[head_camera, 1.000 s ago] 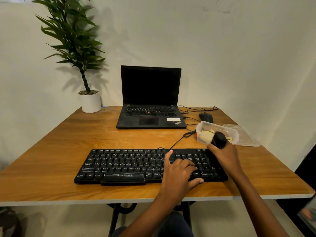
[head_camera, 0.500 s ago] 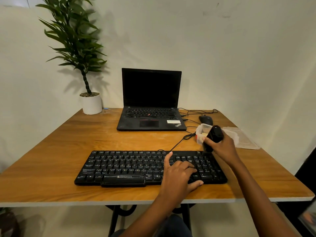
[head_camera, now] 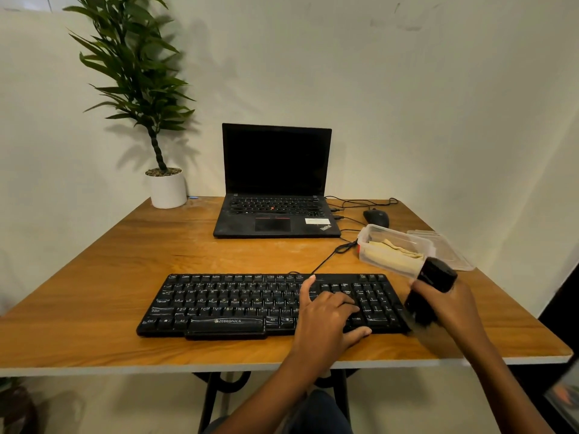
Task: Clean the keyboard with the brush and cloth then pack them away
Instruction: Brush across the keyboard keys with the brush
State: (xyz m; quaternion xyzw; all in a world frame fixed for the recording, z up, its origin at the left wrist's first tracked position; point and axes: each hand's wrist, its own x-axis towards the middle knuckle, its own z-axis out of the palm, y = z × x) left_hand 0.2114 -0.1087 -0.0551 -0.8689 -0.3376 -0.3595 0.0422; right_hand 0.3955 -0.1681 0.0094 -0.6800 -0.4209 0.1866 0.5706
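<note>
L hand (head_camera: 329,311) flat on keyboard (head_camera: 225,302), fingers (head_camera: 307,288) relaxed, to pin it steady on worktop (head_camera: 125,261). R hand (head_camera: 451,308) clenched round brush (head_camera: 434,277) at its right end, prob. about to sweep. Cloth (head_camera: 394,250) sits in tub (head_camera: 365,242) behind.

We see the black keyboard (head_camera: 238,303) lying flat at the lower centre of the frame, long side along the tabletop's near edge, with the left hand (head_camera: 326,321) resting on its right half. At the right, the right hand (head_camera: 454,311) grips the black brush (head_camera: 430,286), tilted by the keyboard's right end, its lower end blurred. The beige cloth (head_camera: 394,250) lies crumpled in the clear box (head_camera: 366,242) just behind the brush.
</note>
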